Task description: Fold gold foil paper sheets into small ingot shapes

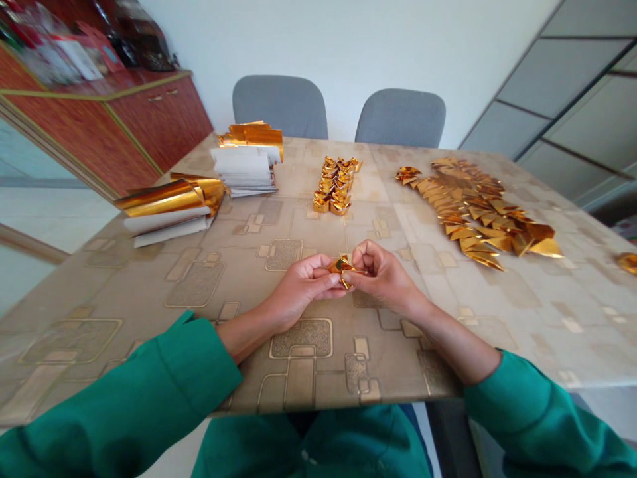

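Observation:
My left hand and my right hand meet just above the table, near its front edge. Both pinch one small folded gold foil piece between fingertips and thumbs, and my fingers hide much of it. Green sleeves cover both forearms. A short row of finished gold folded pieces lies straight ahead, beyond my hands.
A spread of flat gold folded triangles covers the right side. Two stacks of gold-and-white foil sheets lie at the left. Two grey chairs stand behind the table. A red cabinet is at the far left.

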